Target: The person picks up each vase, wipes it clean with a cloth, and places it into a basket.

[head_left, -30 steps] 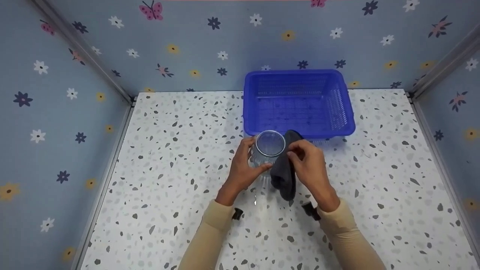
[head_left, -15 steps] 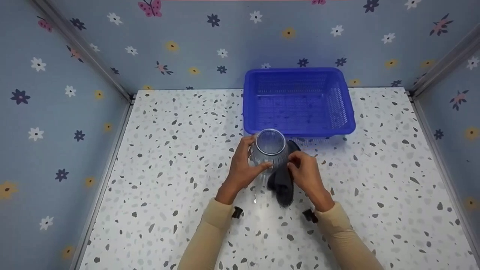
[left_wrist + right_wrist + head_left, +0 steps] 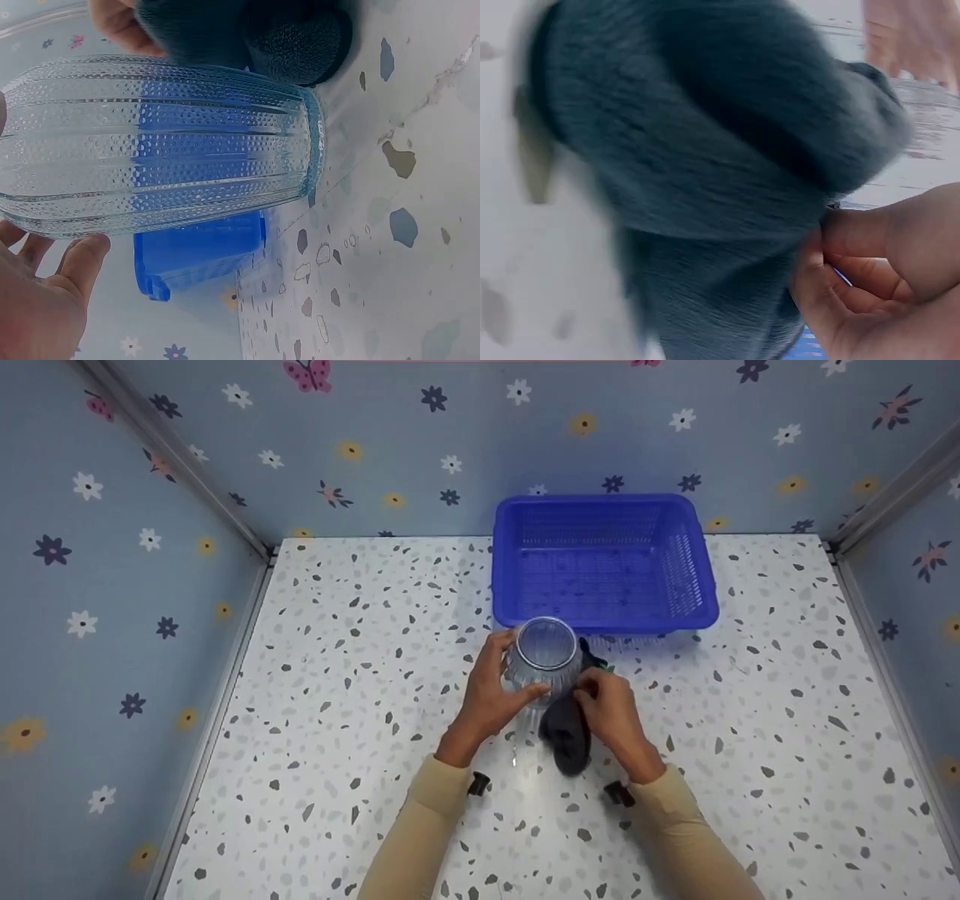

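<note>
The left hand (image 3: 491,697) grips the ribbed glass jar (image 3: 545,658) standing on the bench (image 3: 337,697), just at the blue basket's (image 3: 604,562) 6 o'clock rim. The right hand (image 3: 611,716) pinches a dark cloth (image 3: 566,731) against the jar's 3 o'clock side. Pressing too hard could tip the jar or make it slip.

1. The basket (image 3: 604,562) stands against the desk's (image 3: 360,675) far edge, right of middle, and blocks the way there.
2. The jar (image 3: 543,660) and cloth (image 3: 566,727) sit just before the basket's near wall, the left hand (image 3: 491,697) and right hand (image 3: 615,712) on them; little gap between.
3. The walls (image 3: 112,547) close the left, right and far edges.
4. The left half, right strip and near edge lie open.
</note>
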The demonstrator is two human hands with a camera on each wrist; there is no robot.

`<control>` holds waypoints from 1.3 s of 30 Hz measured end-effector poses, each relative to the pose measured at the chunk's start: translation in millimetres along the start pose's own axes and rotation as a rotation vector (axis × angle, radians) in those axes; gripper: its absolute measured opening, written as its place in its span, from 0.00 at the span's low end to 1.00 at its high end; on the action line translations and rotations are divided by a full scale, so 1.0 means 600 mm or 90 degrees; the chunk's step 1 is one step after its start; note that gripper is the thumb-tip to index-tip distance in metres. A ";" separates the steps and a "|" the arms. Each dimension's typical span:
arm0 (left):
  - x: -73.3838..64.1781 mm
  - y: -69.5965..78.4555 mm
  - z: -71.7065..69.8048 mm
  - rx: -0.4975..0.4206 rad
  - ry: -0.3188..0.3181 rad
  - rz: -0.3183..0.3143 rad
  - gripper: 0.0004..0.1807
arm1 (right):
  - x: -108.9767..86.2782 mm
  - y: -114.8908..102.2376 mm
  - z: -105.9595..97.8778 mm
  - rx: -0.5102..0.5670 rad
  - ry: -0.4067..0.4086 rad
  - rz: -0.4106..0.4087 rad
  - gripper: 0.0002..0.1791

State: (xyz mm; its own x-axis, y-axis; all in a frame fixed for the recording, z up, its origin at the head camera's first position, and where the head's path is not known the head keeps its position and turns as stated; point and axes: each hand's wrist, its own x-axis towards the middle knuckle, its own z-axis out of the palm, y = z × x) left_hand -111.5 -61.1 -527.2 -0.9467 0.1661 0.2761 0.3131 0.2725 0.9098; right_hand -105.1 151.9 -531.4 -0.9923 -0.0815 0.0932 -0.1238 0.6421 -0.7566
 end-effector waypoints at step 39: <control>0.002 -0.004 0.001 0.017 0.005 0.016 0.43 | 0.026 -0.045 -0.087 0.184 0.027 -0.107 0.23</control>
State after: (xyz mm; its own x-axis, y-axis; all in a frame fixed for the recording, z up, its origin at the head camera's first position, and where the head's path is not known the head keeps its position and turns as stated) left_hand -113.1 -60.9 -529.5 -0.9392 0.1654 0.3009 0.3381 0.2930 0.8943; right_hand -117.6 173.4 -475.7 -0.9580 -0.1324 0.2545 -0.2862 0.3788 -0.8801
